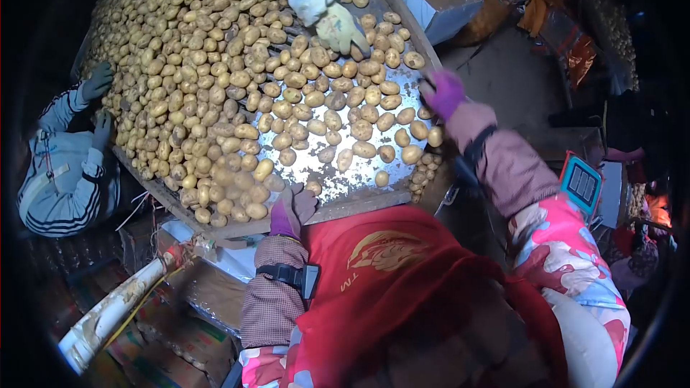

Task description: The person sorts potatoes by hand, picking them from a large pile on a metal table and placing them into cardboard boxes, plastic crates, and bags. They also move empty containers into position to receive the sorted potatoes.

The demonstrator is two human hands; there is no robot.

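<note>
Potatoes (194, 72) lie heaped over the left of a sorting table, and loose ones are spread on its shiny metal plate (359, 172). My left hand (293, 210), in a purple and grey glove, rests at the table's near wooden edge beside a few potatoes; its fingers are bunched and what is under them is hidden. At the right edge of the table is my right hand (443, 93), in a purple glove with dark fingertips, which are blurred; whether it holds a potato I cannot make out.
Across the table a co-worker's gloved hands (342, 31) touch the potatoes. Another person (72, 165) stands at the left with gloved hands on the heap. Open cardboard box (431, 0) is at the back right. A white pipe (118, 309) lies lower left.
</note>
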